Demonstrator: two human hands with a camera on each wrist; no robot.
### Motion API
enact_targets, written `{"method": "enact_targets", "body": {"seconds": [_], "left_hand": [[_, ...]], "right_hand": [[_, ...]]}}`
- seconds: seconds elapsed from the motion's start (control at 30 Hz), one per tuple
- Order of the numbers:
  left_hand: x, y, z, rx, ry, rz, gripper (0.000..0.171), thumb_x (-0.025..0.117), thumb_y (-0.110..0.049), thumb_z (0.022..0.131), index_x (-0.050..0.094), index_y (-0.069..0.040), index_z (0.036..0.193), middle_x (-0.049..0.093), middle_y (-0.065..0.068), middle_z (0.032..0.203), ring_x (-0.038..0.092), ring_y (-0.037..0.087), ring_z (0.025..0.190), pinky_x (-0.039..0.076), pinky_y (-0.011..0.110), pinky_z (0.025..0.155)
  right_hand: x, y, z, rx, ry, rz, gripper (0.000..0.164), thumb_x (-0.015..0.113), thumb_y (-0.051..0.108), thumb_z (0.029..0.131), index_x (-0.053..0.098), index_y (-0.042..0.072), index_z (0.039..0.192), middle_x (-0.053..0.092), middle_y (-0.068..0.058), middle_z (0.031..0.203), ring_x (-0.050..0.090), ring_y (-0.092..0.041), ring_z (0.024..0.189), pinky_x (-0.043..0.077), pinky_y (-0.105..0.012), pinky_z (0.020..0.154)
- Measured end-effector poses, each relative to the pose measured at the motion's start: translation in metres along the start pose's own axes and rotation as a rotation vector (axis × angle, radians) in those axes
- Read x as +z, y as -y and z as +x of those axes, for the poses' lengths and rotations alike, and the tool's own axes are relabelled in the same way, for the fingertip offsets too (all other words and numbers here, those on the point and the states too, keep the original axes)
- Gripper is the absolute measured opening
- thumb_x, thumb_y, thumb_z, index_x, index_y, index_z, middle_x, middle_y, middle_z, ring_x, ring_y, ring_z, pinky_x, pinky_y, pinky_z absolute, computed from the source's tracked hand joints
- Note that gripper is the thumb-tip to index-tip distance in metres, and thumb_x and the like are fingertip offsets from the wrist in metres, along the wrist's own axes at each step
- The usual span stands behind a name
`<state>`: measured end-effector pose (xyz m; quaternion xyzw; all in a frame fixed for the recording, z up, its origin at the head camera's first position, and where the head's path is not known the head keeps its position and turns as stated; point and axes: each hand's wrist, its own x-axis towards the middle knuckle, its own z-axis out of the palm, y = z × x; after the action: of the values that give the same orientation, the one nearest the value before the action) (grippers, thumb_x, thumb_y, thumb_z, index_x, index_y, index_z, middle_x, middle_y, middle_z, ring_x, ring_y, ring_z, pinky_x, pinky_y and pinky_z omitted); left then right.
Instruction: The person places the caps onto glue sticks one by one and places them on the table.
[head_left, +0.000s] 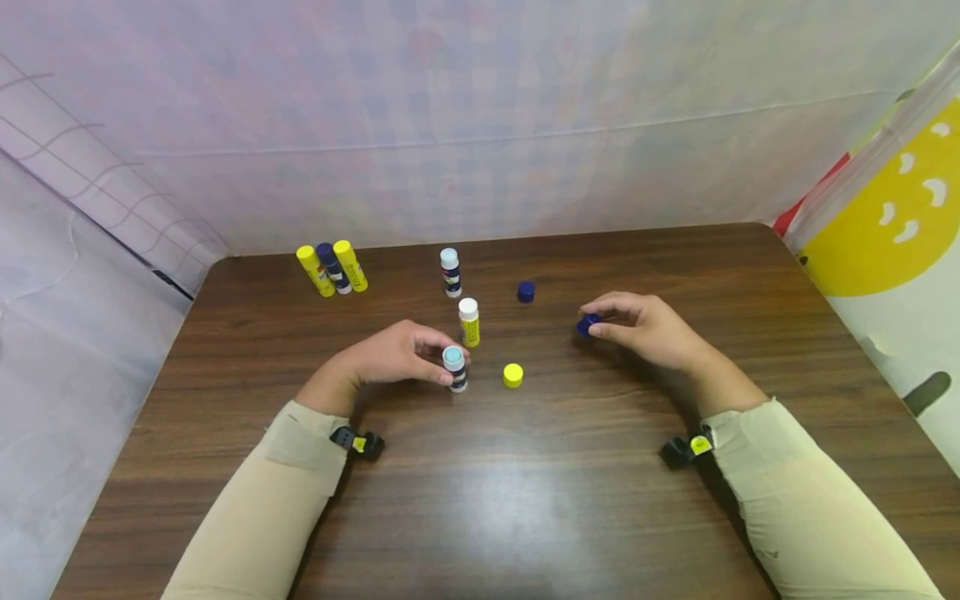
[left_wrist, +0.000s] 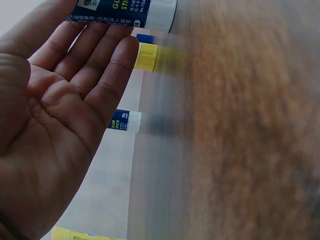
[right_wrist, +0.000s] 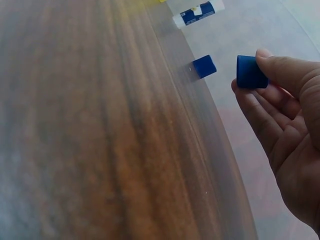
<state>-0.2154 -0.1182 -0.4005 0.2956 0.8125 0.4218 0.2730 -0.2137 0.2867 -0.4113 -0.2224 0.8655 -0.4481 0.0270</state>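
Note:
My left hand (head_left: 397, 354) grips an uncapped navy-and-white glue stick (head_left: 457, 380) between thumb and fingers, its pale teal top facing up. In the left wrist view the label of this glue stick (left_wrist: 120, 12) shows along the upper edge. Over to the right, my right hand (head_left: 656, 333) pinches a dark blue cap (right_wrist: 251, 72) between thumb and fingertips. An uncapped yellow glue stick (head_left: 470, 327) stands just behind the held one. Farther back is another uncapped navy glue stick (head_left: 451, 273). A yellow cap (head_left: 513, 376) and a second blue cap (head_left: 526, 292) rest on the table between my hands.
At the back left, two capped yellow glue sticks (head_left: 351, 267) stand on either side of a capped navy glue stick (head_left: 334, 268). The brown wooden table (head_left: 480, 517) ends at a pale cloth-covered wall (head_left: 480, 125) behind.

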Motion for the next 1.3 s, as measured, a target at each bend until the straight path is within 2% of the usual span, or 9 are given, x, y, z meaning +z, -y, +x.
{"method": "enact_targets", "body": {"seconds": [0.63,1.0,1.3], "left_hand": [[0.003,0.001,0.0,0.021,-0.021,0.0,0.031,0.081,-0.021,0.092,0.076,-0.014,0.122,0.078,-0.001,0.116,0.067,0.016,0.107,0.054,0.035,0.097],[0.002,-0.003,-0.001,0.034,-0.032,-0.013,0.026,0.08,-0.02,0.093,0.077,-0.014,0.117,0.077,0.0,0.114,0.066,0.017,0.106,0.054,0.035,0.097],[0.002,-0.006,-0.001,0.024,-0.049,-0.011,0.028,0.08,-0.023,0.093,0.076,-0.015,0.12,0.076,0.0,0.12,0.067,0.017,0.114,0.053,0.042,0.104]], "right_hand": [[0.001,-0.001,-0.002,-0.013,-0.012,0.008,0.028,0.075,0.01,0.096,0.074,0.006,0.124,0.073,-0.014,0.124,0.062,0.007,0.109,0.049,-0.008,0.092],[0.0,0.006,-0.001,-0.01,-0.009,0.004,0.029,0.074,0.012,0.097,0.073,0.007,0.126,0.072,-0.013,0.126,0.062,0.005,0.108,0.05,-0.009,0.091],[0.0,0.01,0.0,-0.021,-0.017,0.022,0.028,0.074,0.01,0.096,0.073,0.007,0.124,0.073,-0.013,0.122,0.064,0.002,0.106,0.052,-0.01,0.09]]}}
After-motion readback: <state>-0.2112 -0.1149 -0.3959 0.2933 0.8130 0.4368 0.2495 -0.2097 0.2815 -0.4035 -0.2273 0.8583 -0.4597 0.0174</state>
